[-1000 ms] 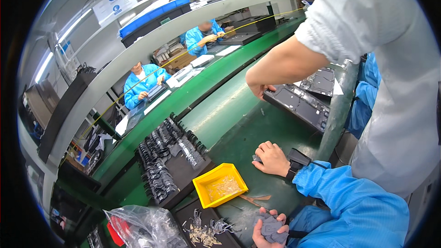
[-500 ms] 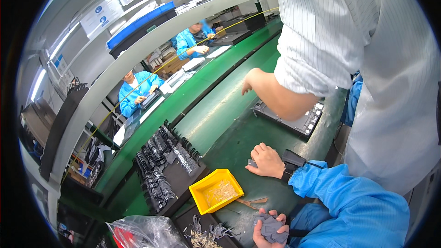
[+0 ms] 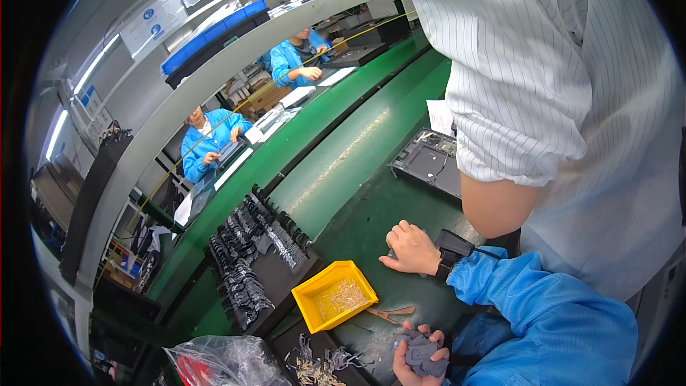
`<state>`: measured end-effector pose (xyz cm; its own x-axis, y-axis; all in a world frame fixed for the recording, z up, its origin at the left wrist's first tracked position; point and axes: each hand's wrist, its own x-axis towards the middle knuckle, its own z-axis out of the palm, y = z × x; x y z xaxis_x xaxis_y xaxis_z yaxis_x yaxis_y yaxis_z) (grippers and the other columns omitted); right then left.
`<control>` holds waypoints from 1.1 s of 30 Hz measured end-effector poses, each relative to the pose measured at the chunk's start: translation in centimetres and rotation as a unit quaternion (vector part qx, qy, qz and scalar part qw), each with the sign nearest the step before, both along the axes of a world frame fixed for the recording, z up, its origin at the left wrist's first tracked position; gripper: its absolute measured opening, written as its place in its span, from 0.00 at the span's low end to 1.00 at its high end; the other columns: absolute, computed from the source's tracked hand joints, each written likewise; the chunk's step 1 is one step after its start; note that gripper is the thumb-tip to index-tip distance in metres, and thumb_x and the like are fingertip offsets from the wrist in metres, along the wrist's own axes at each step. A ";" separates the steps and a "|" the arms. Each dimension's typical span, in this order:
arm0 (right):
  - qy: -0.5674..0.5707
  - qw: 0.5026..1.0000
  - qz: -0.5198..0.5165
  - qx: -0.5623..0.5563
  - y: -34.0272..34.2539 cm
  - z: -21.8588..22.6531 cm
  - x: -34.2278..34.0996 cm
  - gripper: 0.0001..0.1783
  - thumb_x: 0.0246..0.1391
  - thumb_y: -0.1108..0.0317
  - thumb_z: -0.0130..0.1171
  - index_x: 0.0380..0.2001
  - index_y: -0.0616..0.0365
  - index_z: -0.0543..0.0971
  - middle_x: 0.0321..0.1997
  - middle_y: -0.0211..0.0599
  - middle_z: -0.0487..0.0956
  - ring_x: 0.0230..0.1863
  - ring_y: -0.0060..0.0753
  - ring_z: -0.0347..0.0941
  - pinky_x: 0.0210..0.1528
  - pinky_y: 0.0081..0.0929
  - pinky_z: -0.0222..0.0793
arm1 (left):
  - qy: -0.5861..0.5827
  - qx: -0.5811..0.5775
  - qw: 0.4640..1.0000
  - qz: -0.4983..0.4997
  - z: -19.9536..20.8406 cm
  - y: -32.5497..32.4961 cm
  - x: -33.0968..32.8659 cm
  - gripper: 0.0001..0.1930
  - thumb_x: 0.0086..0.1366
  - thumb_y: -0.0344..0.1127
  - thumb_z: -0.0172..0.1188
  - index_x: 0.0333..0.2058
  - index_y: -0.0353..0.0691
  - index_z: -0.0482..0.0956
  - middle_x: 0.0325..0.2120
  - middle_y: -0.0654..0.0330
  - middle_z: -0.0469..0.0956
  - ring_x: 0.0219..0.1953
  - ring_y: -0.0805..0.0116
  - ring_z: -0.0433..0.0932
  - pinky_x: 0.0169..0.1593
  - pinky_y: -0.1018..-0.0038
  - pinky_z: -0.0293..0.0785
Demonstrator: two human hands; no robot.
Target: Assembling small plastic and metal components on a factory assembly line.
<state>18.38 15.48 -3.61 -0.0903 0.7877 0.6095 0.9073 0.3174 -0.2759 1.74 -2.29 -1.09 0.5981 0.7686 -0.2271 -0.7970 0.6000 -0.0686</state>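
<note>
My left hand point(image 3: 420, 359), palm up near the lower edge, is closed around a bunch of thin grey flat pieces point(image 3: 424, 349). Farther up the green bench, my right hand point(image 3: 409, 247) lies palm down with its fingers bent. A small grey piece point(image 3: 392, 253) shows at its fingertips, mostly hidden under the hand. To the left of both hands stands a yellow bin point(image 3: 303, 305) holding many tiny pale pieces. Beside the bin, a brown forked tool point(image 3: 392, 313) lies on the bench.
Rows of black and grey parts point(image 3: 250, 257) lie on a dark tray at left. A clear plastic bag point(image 3: 232, 359) and a dark tray of loose bits point(image 3: 314, 364) are below. A person in a striped shirt point(image 3: 514, 78) stands close at right, beside a black casing point(image 3: 434, 161).
The person in the striped shirt has drawn the forearm back to the right, uncovering more of the black casing's left part and a white paper. My hands have hardly moved.
</note>
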 end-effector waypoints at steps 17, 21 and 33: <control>0.012 0.997 0.062 -0.046 -0.1 -0.2 0.4 0.16 0.44 0.51 0.62 0.26 0.52 0.75 0.30 0.33 0.73 0.38 0.35 0.67 0.41 0.33 0.63 | -0.003 -0.013 1.000 0.009 -0.1 0.4 -0.2 0.14 0.65 0.41 0.47 0.48 0.53 0.72 0.44 0.62 0.71 0.42 0.64 0.66 0.31 0.75 0.69; 0.046 0.997 -0.006 -0.061 -2.2 0.7 0.1 0.37 0.41 0.38 0.59 0.49 0.50 0.73 0.55 0.47 0.66 0.60 0.54 0.56 0.59 0.49 0.52 | -0.004 -0.020 1.000 0.014 -0.4 0.5 -0.6 0.14 0.65 0.41 0.47 0.49 0.53 0.72 0.45 0.62 0.71 0.42 0.63 0.66 0.31 0.75 0.69; -0.064 0.996 0.050 -0.038 -5.7 0.6 -2.0 0.26 0.47 0.51 0.58 0.51 0.45 0.73 0.41 0.33 0.69 0.42 0.36 0.62 0.42 0.30 0.59 | 0.009 -0.023 1.000 0.009 0.0 0.7 -0.3 0.14 0.65 0.41 0.48 0.48 0.52 0.72 0.44 0.62 0.71 0.42 0.65 0.66 0.31 0.75 0.69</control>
